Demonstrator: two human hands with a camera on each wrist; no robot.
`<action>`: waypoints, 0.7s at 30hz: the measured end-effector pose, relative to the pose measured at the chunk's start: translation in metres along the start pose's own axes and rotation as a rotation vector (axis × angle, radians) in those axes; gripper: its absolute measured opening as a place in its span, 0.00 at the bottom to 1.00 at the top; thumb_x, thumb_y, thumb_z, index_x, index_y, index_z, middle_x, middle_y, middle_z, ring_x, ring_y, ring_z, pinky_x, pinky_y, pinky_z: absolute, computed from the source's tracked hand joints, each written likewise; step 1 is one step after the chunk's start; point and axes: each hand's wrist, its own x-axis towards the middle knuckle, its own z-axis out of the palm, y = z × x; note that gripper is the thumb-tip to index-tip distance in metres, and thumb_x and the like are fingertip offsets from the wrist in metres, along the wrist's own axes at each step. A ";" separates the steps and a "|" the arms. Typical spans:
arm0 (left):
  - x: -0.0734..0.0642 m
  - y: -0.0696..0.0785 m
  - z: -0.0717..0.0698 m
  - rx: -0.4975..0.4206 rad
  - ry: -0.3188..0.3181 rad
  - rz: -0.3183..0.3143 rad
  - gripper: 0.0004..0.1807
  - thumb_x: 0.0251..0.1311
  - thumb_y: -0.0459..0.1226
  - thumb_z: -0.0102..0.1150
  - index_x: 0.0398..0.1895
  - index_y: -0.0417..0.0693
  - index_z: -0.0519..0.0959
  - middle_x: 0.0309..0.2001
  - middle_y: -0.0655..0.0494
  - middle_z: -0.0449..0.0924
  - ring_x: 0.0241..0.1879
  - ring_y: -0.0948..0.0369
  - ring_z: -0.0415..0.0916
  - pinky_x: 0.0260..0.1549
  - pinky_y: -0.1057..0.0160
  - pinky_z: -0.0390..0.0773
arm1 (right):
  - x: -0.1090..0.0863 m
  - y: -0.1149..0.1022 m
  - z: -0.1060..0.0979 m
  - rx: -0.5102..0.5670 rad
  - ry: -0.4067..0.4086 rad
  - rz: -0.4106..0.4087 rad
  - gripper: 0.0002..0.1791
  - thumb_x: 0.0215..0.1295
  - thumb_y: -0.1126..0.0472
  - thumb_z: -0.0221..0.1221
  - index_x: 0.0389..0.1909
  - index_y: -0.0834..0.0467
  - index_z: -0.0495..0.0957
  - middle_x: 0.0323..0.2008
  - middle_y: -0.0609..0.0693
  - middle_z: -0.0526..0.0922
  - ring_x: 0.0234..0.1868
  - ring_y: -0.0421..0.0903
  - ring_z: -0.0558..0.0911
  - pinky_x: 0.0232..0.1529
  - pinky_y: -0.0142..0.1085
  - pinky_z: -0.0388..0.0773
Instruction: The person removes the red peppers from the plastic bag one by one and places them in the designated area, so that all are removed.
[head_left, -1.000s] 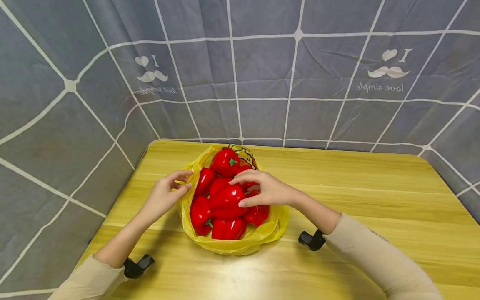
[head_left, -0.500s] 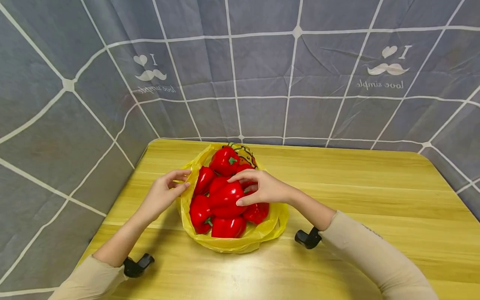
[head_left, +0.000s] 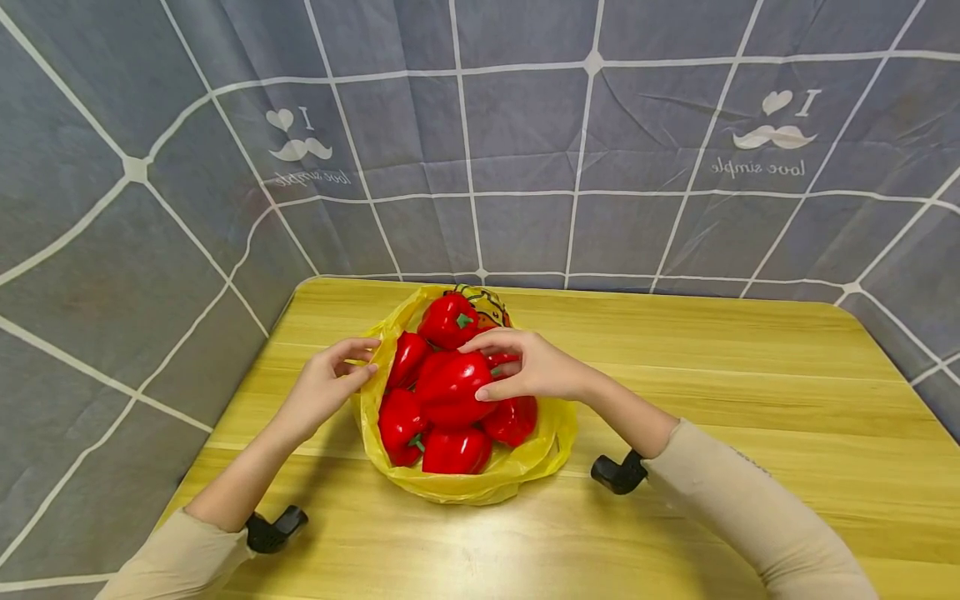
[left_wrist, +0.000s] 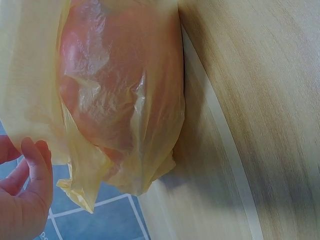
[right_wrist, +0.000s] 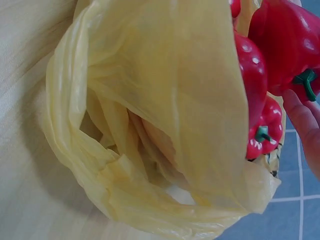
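A yellow plastic bag point(head_left: 480, 490) stands open on the table, with several glossy red bell peppers inside. My left hand point(head_left: 326, 385) pinches the bag's left rim between thumb and fingers. In the left wrist view that hand point(left_wrist: 31, 192) is beside the bag's thin side point(left_wrist: 120, 95), and red shows through it. My right hand point(head_left: 540, 367) holds the bell pepper point(head_left: 448, 392) on top of the middle of the pile, thumb in front and fingers behind. In the right wrist view this bell pepper point(right_wrist: 287, 42) shows its green stem next to my fingers point(right_wrist: 302, 117).
Another bell pepper point(head_left: 448, 321) lies at the back of the bag, near a printed cartoon patch point(head_left: 487, 307). The wood-grain table point(head_left: 735, 392) extends to the right. A grey cloth point(head_left: 525, 150) with white lines hangs behind and to the left.
My right hand has risen slightly, and the bell pepper in it has tilted and lifted a little. The left hand stays at the bag's rim.
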 end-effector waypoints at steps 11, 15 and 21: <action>0.003 -0.001 0.002 -0.010 0.002 0.006 0.20 0.61 0.31 0.54 0.57 0.37 0.72 0.45 0.39 0.74 0.32 0.59 0.74 0.31 0.70 0.75 | -0.007 -0.007 -0.010 0.025 0.055 -0.021 0.29 0.52 0.68 0.66 0.57 0.61 0.72 0.54 0.55 0.71 0.53 0.53 0.74 0.48 0.41 0.77; 0.002 -0.001 0.000 -0.011 -0.001 0.009 0.20 0.61 0.31 0.54 0.57 0.36 0.71 0.46 0.39 0.74 0.32 0.60 0.73 0.31 0.70 0.75 | -0.010 -0.008 -0.014 0.043 0.062 -0.017 0.29 0.52 0.69 0.66 0.57 0.61 0.72 0.54 0.55 0.72 0.52 0.53 0.75 0.46 0.43 0.77; 0.002 -0.002 -0.001 -0.023 -0.014 0.005 0.20 0.62 0.31 0.53 0.58 0.35 0.71 0.46 0.38 0.74 0.34 0.58 0.74 0.33 0.71 0.76 | -0.017 -0.009 -0.023 0.004 0.097 -0.050 0.28 0.52 0.69 0.66 0.57 0.61 0.72 0.55 0.55 0.73 0.55 0.51 0.72 0.49 0.42 0.76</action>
